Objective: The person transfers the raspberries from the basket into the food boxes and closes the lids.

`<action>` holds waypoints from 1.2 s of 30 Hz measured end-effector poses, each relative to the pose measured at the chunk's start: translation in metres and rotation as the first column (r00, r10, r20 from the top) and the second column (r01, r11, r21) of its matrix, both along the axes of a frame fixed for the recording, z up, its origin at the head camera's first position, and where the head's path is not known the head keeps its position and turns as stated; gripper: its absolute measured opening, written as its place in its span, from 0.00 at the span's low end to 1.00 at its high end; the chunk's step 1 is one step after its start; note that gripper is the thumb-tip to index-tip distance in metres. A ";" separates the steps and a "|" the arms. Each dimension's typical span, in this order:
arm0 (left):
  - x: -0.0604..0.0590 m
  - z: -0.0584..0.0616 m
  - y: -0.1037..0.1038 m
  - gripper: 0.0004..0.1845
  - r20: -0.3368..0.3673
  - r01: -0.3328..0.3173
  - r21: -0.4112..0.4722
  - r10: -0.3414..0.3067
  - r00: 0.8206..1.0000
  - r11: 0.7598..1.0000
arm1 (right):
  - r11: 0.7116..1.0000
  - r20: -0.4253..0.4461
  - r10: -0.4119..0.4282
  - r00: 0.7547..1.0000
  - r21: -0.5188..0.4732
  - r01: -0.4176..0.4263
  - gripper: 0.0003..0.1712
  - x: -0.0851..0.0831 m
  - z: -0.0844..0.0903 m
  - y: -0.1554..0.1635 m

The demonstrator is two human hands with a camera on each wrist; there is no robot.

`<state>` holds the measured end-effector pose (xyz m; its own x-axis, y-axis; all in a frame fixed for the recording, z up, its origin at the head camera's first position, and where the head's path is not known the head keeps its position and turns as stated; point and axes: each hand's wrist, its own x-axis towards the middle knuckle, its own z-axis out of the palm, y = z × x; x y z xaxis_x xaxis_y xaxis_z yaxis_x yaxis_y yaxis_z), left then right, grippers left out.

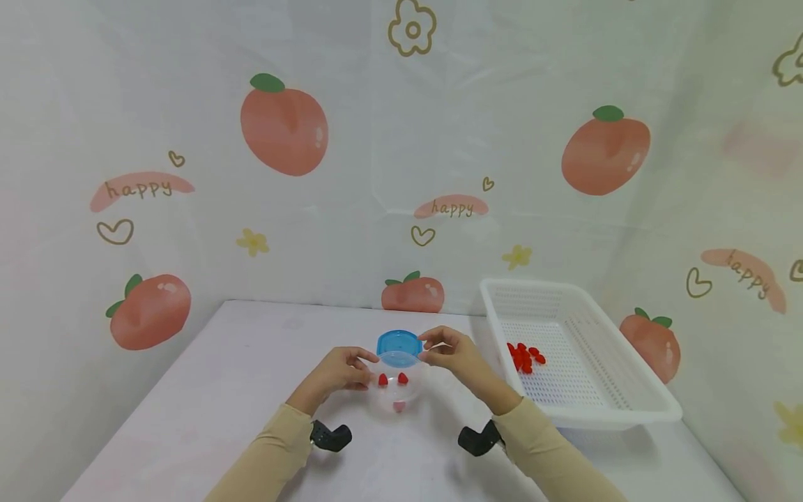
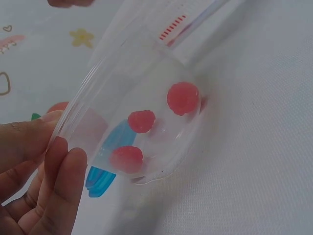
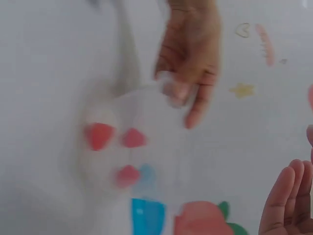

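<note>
A clear plastic bowl (image 1: 394, 392) stands on the table between my hands, with three red raspberries (image 2: 183, 98) inside. My left hand (image 1: 343, 369) pinches its rim between thumb and fingers, seen closely in the left wrist view. Just behind the bowl lies a blue lid (image 1: 399, 340), partly seen through the clear wall. On the other side, my right hand (image 1: 453, 351) has bent, spread fingers near the lid's right edge and the bowl's rim. The right wrist view shows those fingers (image 3: 286, 200) apart from the bowl, holding nothing; the bowl is blurred there.
To the right stands a white perforated basket (image 1: 602, 418), with a small pile of raspberries (image 1: 523, 358) at its left side. A fruit-printed cloth (image 1: 351, 244) hangs behind the white table (image 1: 263, 348). Each wrist carries a black camera (image 1: 479, 439).
</note>
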<state>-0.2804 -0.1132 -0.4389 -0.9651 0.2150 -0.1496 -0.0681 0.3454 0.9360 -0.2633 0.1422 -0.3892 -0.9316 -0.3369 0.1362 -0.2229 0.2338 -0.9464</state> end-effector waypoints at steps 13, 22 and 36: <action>0.000 0.001 -0.002 0.17 -0.003 0.002 0.007 -0.002 1.000 1.000 | 0.967 -0.069 -0.155 0.985 -0.215 0.137 0.13 -0.015 0.056 0.045; -0.001 0.000 0.000 0.17 0.011 -0.004 0.012 0.004 1.000 1.000 | 0.955 -0.230 -0.276 0.933 -0.175 0.239 0.13 -0.035 0.067 0.088; 0.000 0.001 0.002 0.16 0.011 -0.026 0.000 0.026 1.000 1.000 | 0.901 -0.167 -0.430 0.887 -0.012 0.434 0.22 -0.061 0.032 0.151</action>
<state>-0.2806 -0.1114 -0.4383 -0.9685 0.1903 -0.1605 -0.0877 0.3429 0.9353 -0.3242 0.2931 -0.3574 -0.9518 0.0883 0.2937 -0.2434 0.3650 -0.8986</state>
